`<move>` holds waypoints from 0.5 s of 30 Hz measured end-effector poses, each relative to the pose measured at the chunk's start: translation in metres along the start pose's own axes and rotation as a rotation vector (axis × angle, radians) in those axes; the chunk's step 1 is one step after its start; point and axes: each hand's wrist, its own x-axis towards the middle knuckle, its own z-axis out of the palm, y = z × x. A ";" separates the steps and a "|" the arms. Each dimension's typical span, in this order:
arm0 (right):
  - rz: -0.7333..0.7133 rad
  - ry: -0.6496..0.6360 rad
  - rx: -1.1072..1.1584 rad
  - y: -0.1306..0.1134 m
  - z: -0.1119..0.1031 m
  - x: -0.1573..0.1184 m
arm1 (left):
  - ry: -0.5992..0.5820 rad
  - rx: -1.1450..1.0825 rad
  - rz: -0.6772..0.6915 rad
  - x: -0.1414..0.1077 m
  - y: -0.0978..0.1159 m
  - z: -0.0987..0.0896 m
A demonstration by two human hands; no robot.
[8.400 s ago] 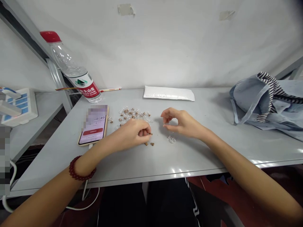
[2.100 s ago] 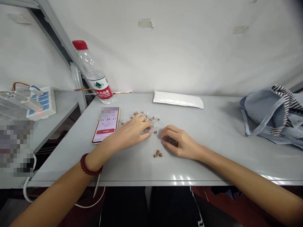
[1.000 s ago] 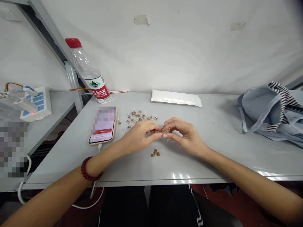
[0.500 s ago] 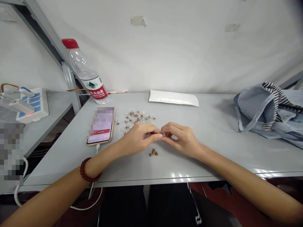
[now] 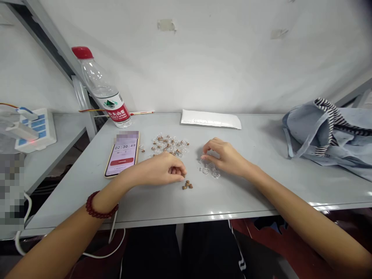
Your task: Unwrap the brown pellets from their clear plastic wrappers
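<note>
My left hand is closed, thumb tip near the curled index finger, just above a small group of brown nuggets. Whatever it pinches is hidden. To the right, my right hand has thumb and forefinger pinched on a small clear plastic piece. Beneath those fingers lie several clear plastic pieces in a loose heap. Behind the left hand spreads a larger pile of clear plastic pieces with brown bits in them, partly covered by that hand.
A phone showing a timer lies left of the pile, its cable running off the table's front. A water bottle stands at the back left. A white packet rests along the wall, and a blue-grey cloth bag sits at right.
My hands have parted from their meeting point: the left moved left and down towards the brown nuggets, the right slightly up. The clear pieces under the right hand are now uncovered.
</note>
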 end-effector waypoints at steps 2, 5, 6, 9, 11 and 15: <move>0.061 -0.040 0.090 0.000 0.001 0.001 | -0.031 -0.004 -0.005 -0.001 0.003 0.000; 0.134 -0.078 0.220 0.000 0.002 0.002 | -0.036 0.014 0.017 -0.002 0.005 0.001; 0.150 -0.092 0.256 0.000 0.002 0.002 | -0.033 0.021 0.026 -0.003 0.005 0.001; 0.160 -0.127 0.323 -0.001 0.001 0.003 | -0.029 0.033 0.041 -0.003 0.003 0.003; 0.130 -0.141 0.310 -0.002 0.000 0.003 | -0.027 0.032 0.038 -0.004 0.001 0.004; 0.124 -0.114 0.205 -0.003 -0.001 0.001 | -0.020 0.014 0.047 -0.003 0.000 0.006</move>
